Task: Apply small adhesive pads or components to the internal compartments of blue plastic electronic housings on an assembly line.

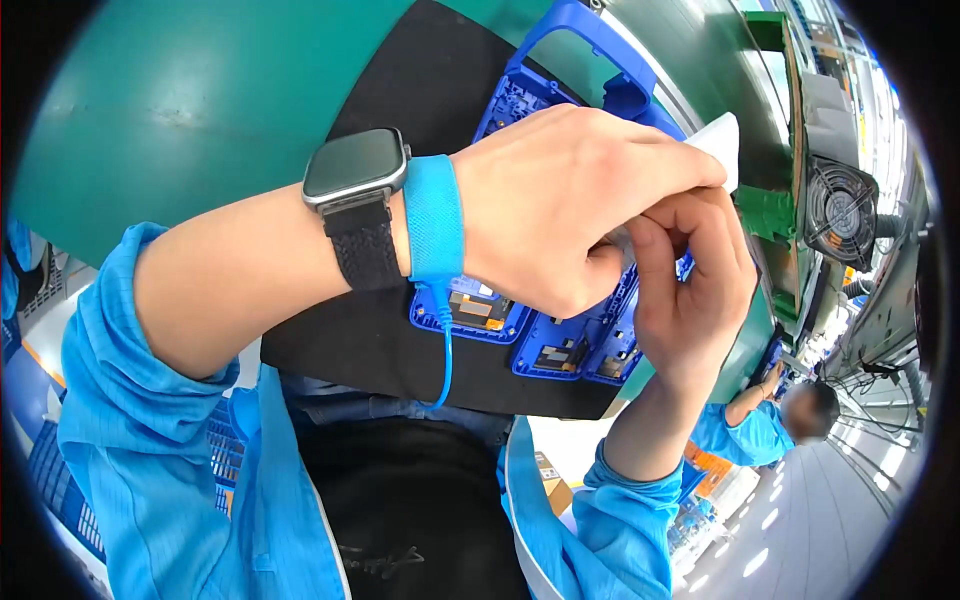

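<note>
My left hand (570, 205) reaches across to the right, fingers closed around a small white sheet (722, 148) whose corner sticks out beyond them. My right hand (695, 275) meets it there, thumb and forefinger pinched together; what lies between those fingertips is hidden. Under both hands are blue plastic housings with electronic parts inside. One open blue housing (470, 312) shows below my left hand, and another (550, 350) lies nearer my right wrist. A blue frame with a handle-like arch (585, 35) stands behind my hands.
The housings lie on a black mat (390, 95) over a green table (200, 110). A blue cord (447, 350) hangs from my left wrist strap (435, 215). To the right are a black fan (842, 212) and a co-worker in a blue jacket (745, 435).
</note>
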Demonstrator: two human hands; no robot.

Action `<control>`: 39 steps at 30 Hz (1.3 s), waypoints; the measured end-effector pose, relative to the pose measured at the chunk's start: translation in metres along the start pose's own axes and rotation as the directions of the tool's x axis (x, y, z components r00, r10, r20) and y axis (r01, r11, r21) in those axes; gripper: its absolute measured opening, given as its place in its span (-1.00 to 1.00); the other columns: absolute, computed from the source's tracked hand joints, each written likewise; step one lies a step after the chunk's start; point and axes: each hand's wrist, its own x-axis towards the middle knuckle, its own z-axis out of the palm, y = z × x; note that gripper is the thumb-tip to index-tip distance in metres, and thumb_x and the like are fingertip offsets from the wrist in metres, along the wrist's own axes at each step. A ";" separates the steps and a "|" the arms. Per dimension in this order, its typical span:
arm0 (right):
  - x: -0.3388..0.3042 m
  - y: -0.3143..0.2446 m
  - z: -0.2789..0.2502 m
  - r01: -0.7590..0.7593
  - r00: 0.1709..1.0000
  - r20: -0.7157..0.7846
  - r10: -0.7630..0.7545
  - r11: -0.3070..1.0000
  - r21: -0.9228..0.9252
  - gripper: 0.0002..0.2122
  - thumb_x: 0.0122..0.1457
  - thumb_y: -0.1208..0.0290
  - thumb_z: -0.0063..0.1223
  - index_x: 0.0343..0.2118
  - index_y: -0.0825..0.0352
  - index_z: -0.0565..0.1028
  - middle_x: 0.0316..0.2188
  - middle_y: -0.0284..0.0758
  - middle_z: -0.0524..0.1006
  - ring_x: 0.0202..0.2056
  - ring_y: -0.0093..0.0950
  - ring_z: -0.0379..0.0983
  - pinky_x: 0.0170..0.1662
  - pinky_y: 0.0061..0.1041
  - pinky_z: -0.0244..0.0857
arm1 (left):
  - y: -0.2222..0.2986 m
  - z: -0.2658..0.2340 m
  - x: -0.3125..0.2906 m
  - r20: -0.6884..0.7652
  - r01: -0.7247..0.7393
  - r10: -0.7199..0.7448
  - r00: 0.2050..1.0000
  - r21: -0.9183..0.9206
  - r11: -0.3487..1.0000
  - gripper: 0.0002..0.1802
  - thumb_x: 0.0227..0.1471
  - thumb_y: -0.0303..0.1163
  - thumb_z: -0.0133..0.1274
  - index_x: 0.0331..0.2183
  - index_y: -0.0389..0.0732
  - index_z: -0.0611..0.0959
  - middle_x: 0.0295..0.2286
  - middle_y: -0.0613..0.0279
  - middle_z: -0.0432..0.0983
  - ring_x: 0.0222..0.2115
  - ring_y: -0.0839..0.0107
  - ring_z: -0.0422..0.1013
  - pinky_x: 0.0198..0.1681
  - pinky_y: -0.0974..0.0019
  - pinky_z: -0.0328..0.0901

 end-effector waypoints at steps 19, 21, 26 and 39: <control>-0.011 -0.004 -0.007 -0.148 0.989 0.050 0.139 0.935 0.323 -0.95 0.09 0.71 0.09 -0.40 0.45 0.47 -0.45 -0.25 0.47 -0.47 -0.46 0.35 -0.38 -0.56 0.23 | -0.010 0.002 0.003 -0.223 0.090 -0.039 0.974 0.227 0.970 -0.38 -0.24 -0.53 0.08 0.00 -0.34 0.53 -0.23 -0.11 0.59 -0.26 -0.07 0.55 -0.24 0.01 0.46; -0.011 -0.009 -0.006 -0.142 0.978 0.197 0.074 0.921 0.361 -0.91 0.05 0.73 0.11 -0.39 0.44 0.48 -0.45 -0.24 0.47 -0.46 -0.41 0.38 -0.37 -0.52 0.26 | -0.015 -0.002 0.007 -0.425 0.028 0.114 0.898 0.314 0.949 -0.37 -0.23 -0.51 0.10 0.01 -0.32 0.51 -0.23 -0.17 0.57 -0.24 -0.09 0.53 -0.21 0.02 0.46; -0.007 -0.025 0.022 -0.105 0.909 0.415 -0.026 0.952 0.289 -0.84 0.03 0.73 0.18 -0.33 0.41 0.48 -0.41 -0.17 0.43 -0.42 -0.18 0.44 -0.35 -0.31 0.37 | 0.024 -0.024 0.017 -0.317 0.258 -0.006 0.948 0.758 0.599 -0.28 -0.13 -0.48 0.06 0.11 -0.54 0.32 -0.26 -0.41 0.49 -0.23 -0.30 0.46 -0.11 -0.04 0.38; 0.006 -0.030 0.045 -0.005 0.890 0.455 -0.045 0.994 0.107 -0.87 0.08 0.71 0.14 -0.33 0.41 0.46 -0.42 -0.17 0.44 -0.42 -0.16 0.43 -0.35 -0.32 0.33 | -0.002 -0.038 0.018 -0.447 0.094 -0.128 0.885 -0.098 0.991 -0.32 -0.11 -0.43 0.08 0.05 -0.59 0.36 -0.30 -0.42 0.53 -0.27 -0.26 0.51 -0.15 0.01 0.42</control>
